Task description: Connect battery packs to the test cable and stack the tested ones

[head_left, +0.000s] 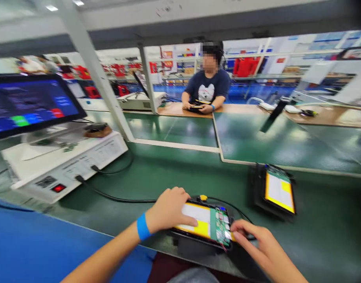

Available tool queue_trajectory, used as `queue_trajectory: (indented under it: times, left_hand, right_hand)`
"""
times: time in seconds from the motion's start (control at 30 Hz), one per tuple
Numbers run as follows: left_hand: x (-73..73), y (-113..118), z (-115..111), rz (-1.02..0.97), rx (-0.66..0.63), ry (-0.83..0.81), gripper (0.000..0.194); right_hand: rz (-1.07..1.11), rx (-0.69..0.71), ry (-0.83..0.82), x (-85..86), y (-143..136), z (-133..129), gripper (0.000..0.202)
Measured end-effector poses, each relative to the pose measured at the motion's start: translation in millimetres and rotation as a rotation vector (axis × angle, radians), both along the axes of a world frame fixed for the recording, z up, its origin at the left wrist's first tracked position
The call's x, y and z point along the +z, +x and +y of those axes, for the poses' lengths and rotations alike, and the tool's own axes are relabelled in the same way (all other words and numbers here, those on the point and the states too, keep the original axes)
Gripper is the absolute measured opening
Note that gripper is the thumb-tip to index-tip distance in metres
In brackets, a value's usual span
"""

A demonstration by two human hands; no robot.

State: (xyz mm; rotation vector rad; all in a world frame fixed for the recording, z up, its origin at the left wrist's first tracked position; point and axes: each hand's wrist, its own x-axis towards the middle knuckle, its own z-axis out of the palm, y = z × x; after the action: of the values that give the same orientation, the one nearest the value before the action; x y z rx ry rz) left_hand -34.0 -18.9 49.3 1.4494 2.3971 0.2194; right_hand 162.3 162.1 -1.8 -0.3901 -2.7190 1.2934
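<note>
An opened tablet-like device lies flat in a black holder at the near edge of the green bench, showing a yellow-and-white panel and a green circuit board. My left hand, with a blue wristband, rests palm-down on its left part. My right hand touches its right edge with the fingertips. A black cable runs from the device toward the white test box.
A second similar device sits in a black holder to the right. A white test box with a red switch and a monitor stand at left. Across the bench a seated person handles something.
</note>
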Motion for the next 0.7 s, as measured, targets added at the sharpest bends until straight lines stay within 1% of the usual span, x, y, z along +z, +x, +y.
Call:
queue_trajectory:
  times: [0.1, 0.17, 0.27, 0.37, 0.5, 0.6, 0.7]
  left_hand:
    - [0.7, -16.0, 14.3, -0.110, -0.122, -0.078, 0.067]
    - [0.7, -23.4, 21.1, -0.161, -0.149, -0.127, 0.069]
    - [1.7, -28.9, 28.1, -0.196, -0.146, -0.188, 0.070]
    - [2.6, -28.5, 33.5, -0.187, -0.135, -0.209, 0.068]
    - [1.7, -26.1, 38.2, -0.154, -0.112, -0.216, 0.058]
    - [-0.1, -27.6, 39.8, -0.168, -0.076, -0.228, 0.066]
    - [-1.1, -31.2, 42.3, -0.190, -0.088, -0.263, 0.070]
  right_hand:
    - [0.016, 0.033, -0.057, 11.4, -2.8, 1.8, 0.023]
    - [0.017, 0.040, -0.085, 15.5, -3.3, 1.8, 0.016]
    - [0.007, 0.043, -0.107, 17.1, -3.3, 2.8, 0.010]
    - [-0.025, 0.025, -0.093, 16.8, -3.9, 4.9, 0.003]
    - [-0.077, 0.027, -0.072, 17.2, -5.4, 7.3, 0.006]
    - [-0.102, 0.064, 0.005, 18.8, -6.1, 8.6, 0.009]
    - [-0.154, 0.110, 0.164, 22.7, -6.5, 9.6, 0.012]
